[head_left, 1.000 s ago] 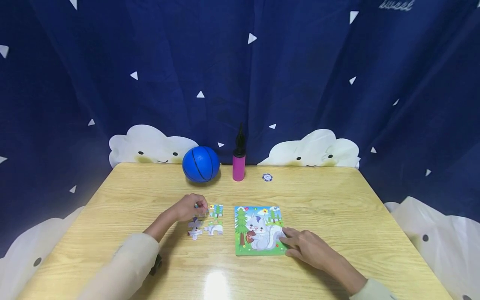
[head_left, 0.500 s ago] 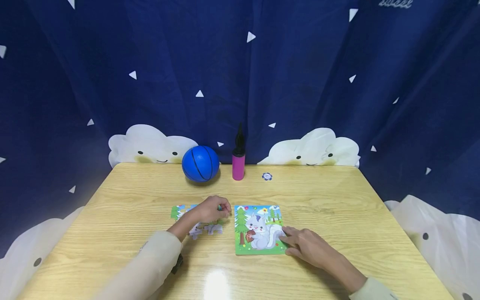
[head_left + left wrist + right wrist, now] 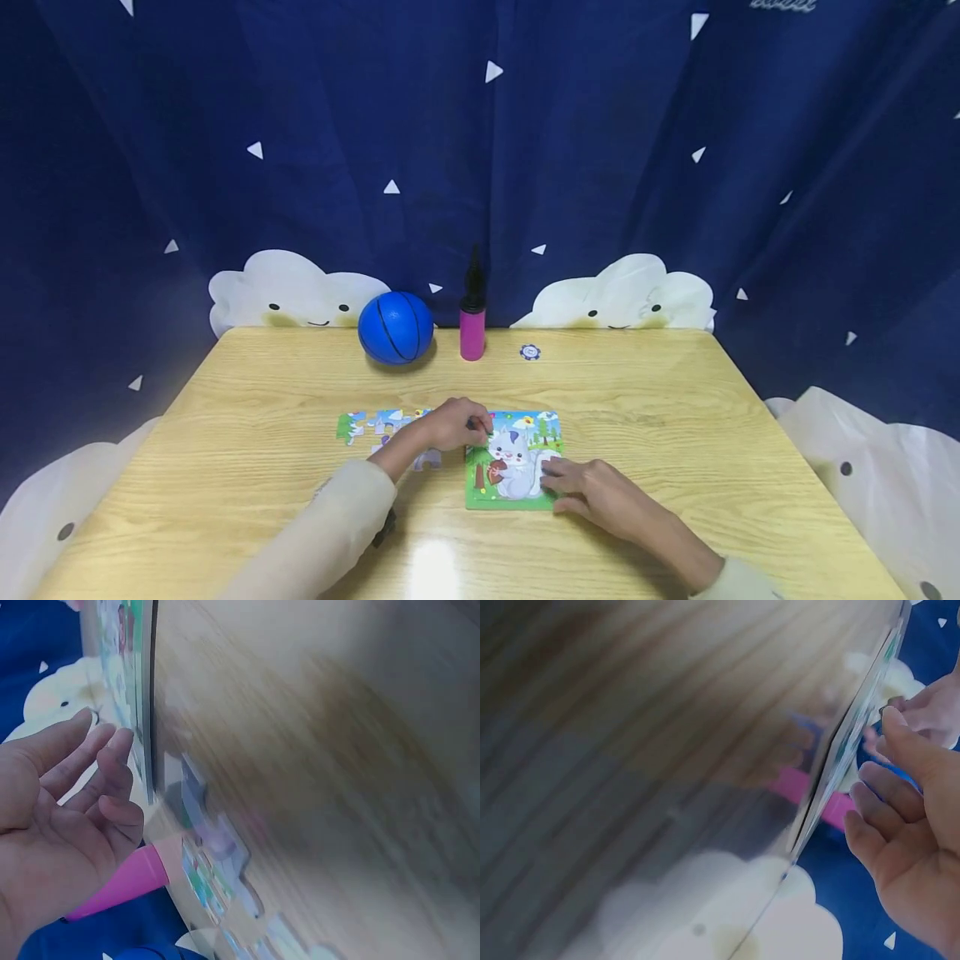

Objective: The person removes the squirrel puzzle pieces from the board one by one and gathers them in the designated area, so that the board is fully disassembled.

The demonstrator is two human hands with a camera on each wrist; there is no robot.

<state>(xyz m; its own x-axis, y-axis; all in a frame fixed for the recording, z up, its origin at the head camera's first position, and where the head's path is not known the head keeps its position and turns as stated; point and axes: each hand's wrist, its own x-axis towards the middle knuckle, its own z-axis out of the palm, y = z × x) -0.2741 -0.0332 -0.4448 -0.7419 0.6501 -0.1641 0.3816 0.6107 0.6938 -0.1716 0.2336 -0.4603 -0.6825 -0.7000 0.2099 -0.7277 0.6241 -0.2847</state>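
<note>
A square squirrel picture puzzle board lies flat on the table in the head view. My left hand is over its upper left corner, fingers loosely bent. In the left wrist view that same hand shows relaxed fingers beside the board's edge, with no piece visible in them. My right hand rests its fingertips on the board's right side, over the squirrel's tail. Its fingers are extended and slightly bent in the right wrist view. Loose jigsaw pieces lie left of the board, partly hidden by the left forearm.
Behind the board stand a blue ball and a pink hand pump with a black top. A small blue-and-white chip lies to their right. A dark blue curtain hangs behind the wooden table.
My left hand has moved right, from above the loose pieces to the board's upper left corner. The right hand has shifted slightly left, further onto the board. More loose pieces show now.
</note>
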